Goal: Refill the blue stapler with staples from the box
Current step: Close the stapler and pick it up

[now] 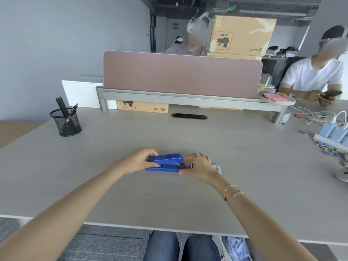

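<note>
The blue stapler (165,162) lies on its base in the middle of the grey desk (169,194), long side across the view. My left hand (139,160) grips its left end between thumb and fingers. My right hand (199,165) is at its right end, fingers curled around the front, where a small reddish piece (191,165) shows. A small white staple box (217,168) with red print lies on the desk just behind my right hand, mostly hidden by it.
A black mesh pen cup (66,119) stands at the far left. A pink divider (180,76) on a grey shelf crosses the back. Blue chargers, cables and binder clips (333,136) crowd the right edge. A person with a phone (316,80) sits at the right.
</note>
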Tool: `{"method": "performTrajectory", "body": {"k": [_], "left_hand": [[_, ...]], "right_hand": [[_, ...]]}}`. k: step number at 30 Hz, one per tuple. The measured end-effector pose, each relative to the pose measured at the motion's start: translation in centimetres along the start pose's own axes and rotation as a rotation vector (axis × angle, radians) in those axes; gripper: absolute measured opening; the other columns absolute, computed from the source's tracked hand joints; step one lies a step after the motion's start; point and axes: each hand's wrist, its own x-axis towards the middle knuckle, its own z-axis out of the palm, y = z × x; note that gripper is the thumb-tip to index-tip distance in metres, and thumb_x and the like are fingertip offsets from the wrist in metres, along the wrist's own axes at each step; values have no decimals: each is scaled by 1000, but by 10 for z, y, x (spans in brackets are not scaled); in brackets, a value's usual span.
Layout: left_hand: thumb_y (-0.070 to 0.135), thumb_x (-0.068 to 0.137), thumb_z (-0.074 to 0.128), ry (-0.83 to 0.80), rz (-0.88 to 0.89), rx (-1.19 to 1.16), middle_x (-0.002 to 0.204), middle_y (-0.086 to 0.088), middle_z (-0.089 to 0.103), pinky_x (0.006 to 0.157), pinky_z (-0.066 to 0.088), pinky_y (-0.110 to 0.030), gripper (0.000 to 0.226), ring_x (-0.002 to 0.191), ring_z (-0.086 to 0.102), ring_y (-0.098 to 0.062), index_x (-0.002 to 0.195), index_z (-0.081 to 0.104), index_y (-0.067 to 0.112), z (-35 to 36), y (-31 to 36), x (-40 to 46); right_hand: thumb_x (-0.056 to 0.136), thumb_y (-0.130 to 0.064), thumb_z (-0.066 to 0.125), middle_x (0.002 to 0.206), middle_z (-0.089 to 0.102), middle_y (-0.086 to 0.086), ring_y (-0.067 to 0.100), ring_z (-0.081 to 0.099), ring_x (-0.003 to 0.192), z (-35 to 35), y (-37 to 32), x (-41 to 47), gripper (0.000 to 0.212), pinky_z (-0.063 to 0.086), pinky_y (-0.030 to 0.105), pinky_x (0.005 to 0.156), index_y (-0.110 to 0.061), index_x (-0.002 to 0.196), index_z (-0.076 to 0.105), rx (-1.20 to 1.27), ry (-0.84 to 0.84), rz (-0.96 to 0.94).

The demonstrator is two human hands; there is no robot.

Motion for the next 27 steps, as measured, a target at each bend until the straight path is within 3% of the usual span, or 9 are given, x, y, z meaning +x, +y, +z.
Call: {"method": "performTrajectory", "body": {"k": [2,4,6,11,14,19,23,27], "left_hand": [[28,82,72,4,-4,-26,95,7,71,82,55,-36,15,84,66,-13,96,68,25,0,-1,1],[26,81,73,9,-17,-49,93,8,70,77,54,-25,15,79,65,-6,95,69,28,-1,-1,2],[24,81,74,4,-26,-54,90,11,68,68,47,-11,15,72,61,2,95,70,28,-1,1,3],[23,80,75,9,-23,-35,88,8,62,64,42,-7,17,69,54,4,91,67,32,0,0,4],[23,81,74,19,-9,-31,91,4,61,66,42,-8,16,72,53,1,91,66,33,2,-1,4],[26,83,71,38,11,-3,95,1,62,76,47,-26,16,80,57,-13,91,65,39,5,-3,1],[27,84,70,43,26,27,94,3,60,80,49,-34,18,83,57,-16,90,62,43,6,-4,1],[29,84,70,54,39,41,91,5,59,80,49,-34,19,82,57,-15,90,60,44,4,-3,5]], "right_hand": [[72,-36,71,78,52,-20,15,42,99,1,1,2,26,27,30,92,-29,96,65,2,-14,-5],[71,-38,71,76,50,-19,16,43,99,3,3,5,15,26,28,88,-40,79,58,1,-32,-20],[72,-40,69,77,48,-16,18,46,100,6,3,7,25,23,28,85,-47,63,47,-12,-63,-35],[70,-41,71,86,51,-9,17,46,102,3,7,9,30,22,30,87,-49,50,49,5,-126,-34],[70,-40,70,78,48,-10,17,46,103,4,10,14,28,21,30,85,-52,53,51,14,-143,-39],[73,-41,66,80,51,-5,17,45,101,5,14,18,18,23,29,88,-30,65,53,-18,-162,-82],[76,-37,64,82,49,-1,19,42,100,3,14,19,23,23,30,86,-18,70,54,-44,-181,-105],[78,-36,65,87,50,-1,16,41,99,-2,14,21,28,21,30,84,-30,59,46,-34,-181,-106]]}}
